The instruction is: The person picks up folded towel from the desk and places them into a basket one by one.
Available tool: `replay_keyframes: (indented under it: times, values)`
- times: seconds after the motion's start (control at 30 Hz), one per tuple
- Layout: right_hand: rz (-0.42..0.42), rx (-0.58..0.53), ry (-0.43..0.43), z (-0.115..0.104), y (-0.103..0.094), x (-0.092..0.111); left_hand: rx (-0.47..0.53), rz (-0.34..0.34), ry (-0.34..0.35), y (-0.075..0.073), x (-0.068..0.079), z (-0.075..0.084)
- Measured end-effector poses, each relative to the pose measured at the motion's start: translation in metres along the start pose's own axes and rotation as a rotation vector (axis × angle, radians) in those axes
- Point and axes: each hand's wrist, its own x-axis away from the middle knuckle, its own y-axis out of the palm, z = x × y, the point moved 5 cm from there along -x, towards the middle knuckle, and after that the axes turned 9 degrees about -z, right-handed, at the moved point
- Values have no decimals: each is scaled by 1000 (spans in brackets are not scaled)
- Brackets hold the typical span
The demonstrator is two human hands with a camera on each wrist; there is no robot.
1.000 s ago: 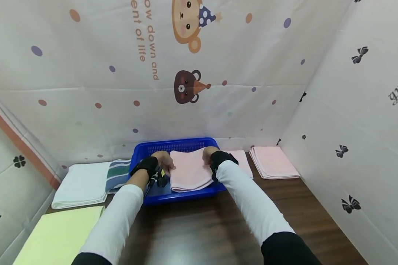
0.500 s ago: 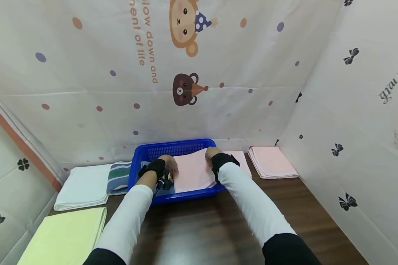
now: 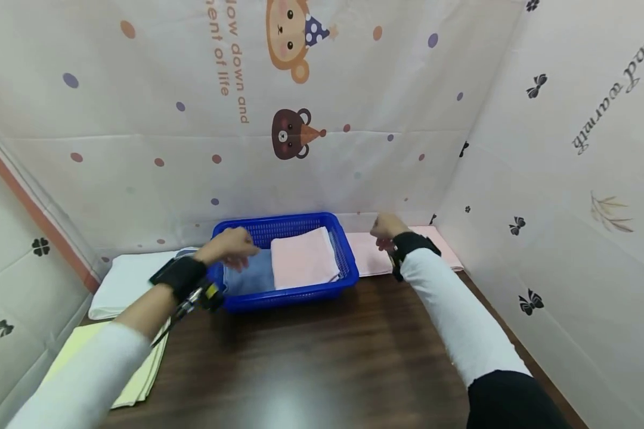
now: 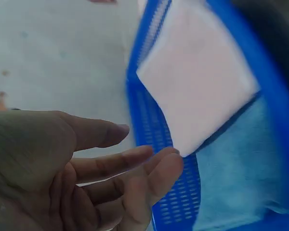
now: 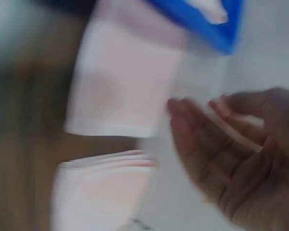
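Note:
A folded pink towel (image 3: 305, 259) lies in the right part of the blue basket (image 3: 287, 301), beside a folded blue towel (image 3: 250, 275). My left hand (image 3: 231, 245) hovers over the basket's left side, holding nothing; in the left wrist view its fingers are loosely bent. Off to the right, my right hand (image 3: 389, 229) is raised above a second pink towel (image 3: 368, 255) on the table and holds nothing. The right wrist view, blurred, has that hand (image 5: 231, 154) with relaxed fingers, apart from the pink towels.
At the far right lies another folded pink towel (image 3: 444, 244), partly behind my right arm. A white towel (image 3: 129, 283) and a yellow towel (image 3: 145, 372) lie on the left. Patterned fabric walls (image 3: 193, 179) stand behind and at both sides of the wooden table (image 3: 300, 357).
Both hands have let go of the pink towel in the basket and lifted away. The left moved up and left, the right moved to the right. The head view shifted slightly.

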Motion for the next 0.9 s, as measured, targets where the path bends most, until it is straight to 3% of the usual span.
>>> replay_keyframes:
  times: [0.07,0.13,0.17,0.27,0.37,0.5,0.67,0.9]
  values:
    - [-16,70,-90,18,13,-7,-13,-20,51,12,22,-14]
    - [-23,169,-196,28,31,-6,-5,-34,57,32,41,-33]
    - [-17,230,-229,31,39,-4,4,-40,37,44,48,-44]
    - [37,442,-222,34,61,0,28,-50,-48,79,62,-77]
    - [35,477,-123,37,79,6,97,-51,-125,108,64,-98]
    - [-6,489,-9,46,99,11,200,-44,-123,139,59,-107]
    - [-31,547,-50,51,113,28,226,-22,-83,164,51,-112]
    - [-33,564,-160,56,121,58,199,22,-122,167,47,-119]
